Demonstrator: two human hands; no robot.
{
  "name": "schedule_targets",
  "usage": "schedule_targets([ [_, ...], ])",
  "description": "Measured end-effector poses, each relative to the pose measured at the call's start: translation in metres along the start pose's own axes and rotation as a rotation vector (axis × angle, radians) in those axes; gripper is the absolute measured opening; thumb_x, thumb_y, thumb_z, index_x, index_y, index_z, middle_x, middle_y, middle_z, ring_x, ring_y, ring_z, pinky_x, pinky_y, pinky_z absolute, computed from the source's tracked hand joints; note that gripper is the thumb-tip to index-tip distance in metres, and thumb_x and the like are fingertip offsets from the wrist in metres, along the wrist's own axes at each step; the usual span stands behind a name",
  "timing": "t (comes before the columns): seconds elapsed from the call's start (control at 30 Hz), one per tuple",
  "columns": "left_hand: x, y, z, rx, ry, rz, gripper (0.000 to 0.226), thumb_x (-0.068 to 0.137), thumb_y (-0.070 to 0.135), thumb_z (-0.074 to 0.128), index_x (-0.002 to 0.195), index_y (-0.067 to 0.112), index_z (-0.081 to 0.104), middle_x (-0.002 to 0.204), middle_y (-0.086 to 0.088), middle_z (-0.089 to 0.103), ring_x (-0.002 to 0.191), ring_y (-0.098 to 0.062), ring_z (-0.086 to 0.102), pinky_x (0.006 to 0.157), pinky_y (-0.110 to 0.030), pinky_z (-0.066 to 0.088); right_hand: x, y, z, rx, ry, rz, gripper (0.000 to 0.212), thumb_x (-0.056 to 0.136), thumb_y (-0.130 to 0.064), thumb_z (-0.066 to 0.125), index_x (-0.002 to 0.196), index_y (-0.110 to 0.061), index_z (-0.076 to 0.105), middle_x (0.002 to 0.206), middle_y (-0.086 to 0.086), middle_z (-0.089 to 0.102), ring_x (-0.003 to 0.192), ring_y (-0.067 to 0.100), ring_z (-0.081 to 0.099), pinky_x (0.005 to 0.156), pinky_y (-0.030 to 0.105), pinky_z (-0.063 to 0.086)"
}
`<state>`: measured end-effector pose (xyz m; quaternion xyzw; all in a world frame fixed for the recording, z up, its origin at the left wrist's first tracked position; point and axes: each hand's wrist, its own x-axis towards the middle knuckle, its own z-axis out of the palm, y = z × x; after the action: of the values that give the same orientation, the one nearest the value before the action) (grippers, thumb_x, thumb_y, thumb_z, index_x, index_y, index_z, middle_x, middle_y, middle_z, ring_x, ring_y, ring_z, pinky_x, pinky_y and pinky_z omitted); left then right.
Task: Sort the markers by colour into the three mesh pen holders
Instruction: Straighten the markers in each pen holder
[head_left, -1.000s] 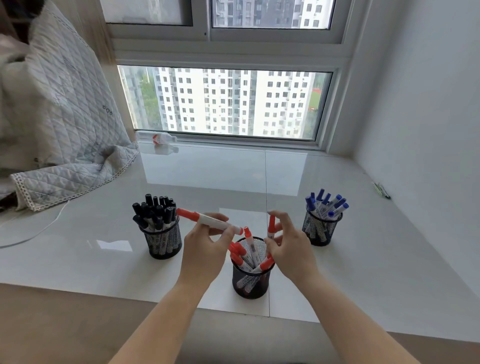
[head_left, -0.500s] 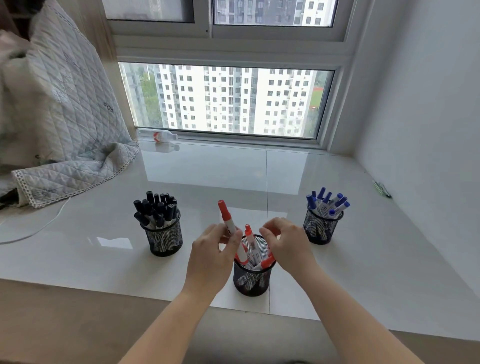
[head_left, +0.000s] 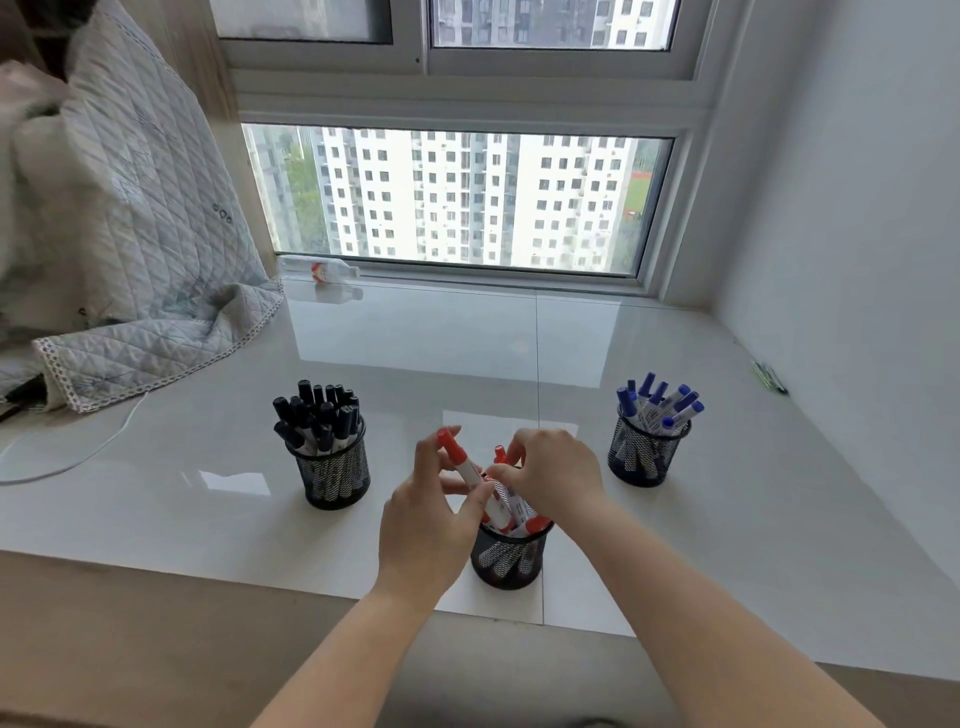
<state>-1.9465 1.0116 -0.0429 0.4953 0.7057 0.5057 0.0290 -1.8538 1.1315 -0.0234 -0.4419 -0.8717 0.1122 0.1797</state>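
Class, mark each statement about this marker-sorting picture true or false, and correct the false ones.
1. The left hand holds a red-capped marker over the middle holder. True.
2. The black markers stand in the holder on the right. False: they are in the left one; the blue markers are on the right.
3. The right hand is over the middle holder. True.
4. A bottle stands upright by the window. False: it lies on its side.

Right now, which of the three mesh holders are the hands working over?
The middle holder with red markers, nearest the camera; the black-marker holder and blue-marker holder stand untouched.
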Motion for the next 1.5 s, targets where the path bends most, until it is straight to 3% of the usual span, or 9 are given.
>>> schedule_targets([
  [0.17,0.001,-0.001,-0.006,0.011,-0.055,0.043,0.087,0.077,0.027,0.073,0.134,0.049,0.011,0.100,0.028,0.055,0.072,0.012,0.062,0.059,-0.019,0.049,-0.002,0.001,0.001,-0.013,-0.008,0.011,0.023,0.083,-0.036,0.052,0.091,-0.018,0.063,0.086,0.002,0.066,0.083,0.021,0.059,0.065,0.028,0.037],
  [0.4,-0.003,-0.003,0.002,0.089,-0.026,0.138,0.045,0.087,0.021,0.062,0.124,0.029,0.037,0.085,0.027,0.050,0.074,0.003,0.057,0.059,-0.021,0.041,-0.005,0.010,-0.004,-0.043,-0.143,0.004,0.019,0.084,-0.032,0.049,0.091,-0.017,0.058,0.091,0.005,0.064,0.082,0.023,0.055,0.064,0.028,0.038],
  [0.57,-0.009,-0.009,0.012,0.124,-0.027,0.197,0.034,0.089,0.020,0.057,0.114,0.034,0.039,0.085,0.008,0.063,0.082,-0.012,0.053,0.062,-0.025,0.045,-0.008,0.011,-0.008,0.016,-0.074,0.017,0.023,0.086,-0.033,0.049,0.096,-0.015,0.059,0.091,0.005,0.065,0.084,0.024,0.058,0.065,0.030,0.040],
  [0.67,-0.015,-0.018,0.020,0.168,-0.095,0.182,0.022,0.091,0.019,0.054,0.111,0.026,0.055,0.091,0.011,0.063,0.089,-0.013,0.049,0.065,-0.027,0.046,-0.010,0.014,-0.008,0.048,-0.120,0.043,0.022,0.087,-0.033,0.049,0.098,-0.017,0.059,0.095,0.005,0.065,0.088,0.025,0.059,0.069,0.031,0.043],
  [0.87,-0.019,-0.026,0.025,0.181,-0.132,0.133,0.021,0.091,0.028,0.051,0.113,0.027,0.052,0.110,0.012,0.050,0.098,-0.008,0.038,0.075,-0.022,0.037,-0.015,0.019,-0.006,0.090,-0.122,0.048,0.025,0.088,-0.035,0.050,0.101,-0.016,0.059,0.094,0.004,0.065,0.084,0.022,0.060,0.072,0.034,0.050],
  [1.07,-0.020,-0.021,0.028,-0.041,-0.256,-0.057,0.051,0.071,0.055,0.067,0.110,0.040,0.037,0.120,0.018,0.023,0.116,-0.004,0.033,0.088,-0.019,0.033,-0.014,0.015,-0.015,0.276,0.099,-0.035,0.019,0.089,-0.036,0.054,0.093,-0.019,0.059,0.074,-0.008,0.054,0.075,0.012,0.050,0.066,0.026,0.036],
  [1.3,-0.021,-0.021,0.034,-0.026,-0.295,-0.121,0.067,0.063,0.049,0.076,0.105,0.044,0.024,0.115,0.013,0.043,0.088,0.006,0.046,0.060,-0.001,0.034,-0.009,0.015,-0.037,0.573,0.239,-0.019,0.014,0.090,-0.032,0.054,0.090,-0.019,0.057,0.063,-0.011,0.054,0.055,0.003,0.050,0.055,0.018,0.039],
  [1.4,-0.021,-0.021,0.036,-0.031,-0.292,-0.113,0.069,0.063,0.048,0.077,0.102,0.049,0.020,0.112,0.012,0.044,0.088,0.011,0.045,0.060,0.002,0.037,-0.010,0.020,-0.047,0.699,0.319,0.031,0.010,0.090,-0.029,0.054,0.086,-0.020,0.055,0.069,-0.002,0.060,0.064,0.015,0.058,0.063,0.029,0.049],
  [1.5,-0.022,-0.023,0.039,-0.062,-0.284,-0.125,0.077,0.062,0.047,0.078,0.112,0.049,0.019,0.120,0.010,0.043,0.093,0.007,0.047,0.065,0.004,0.037,-0.013,0.027,-0.053,0.886,0.429,0.125,0.011,0.090,-0.021,0.054,0.079,-0.023,0.054,0.068,-0.001,0.061,0.057,0.004,0.059,0.060,0.023,0.052],
])
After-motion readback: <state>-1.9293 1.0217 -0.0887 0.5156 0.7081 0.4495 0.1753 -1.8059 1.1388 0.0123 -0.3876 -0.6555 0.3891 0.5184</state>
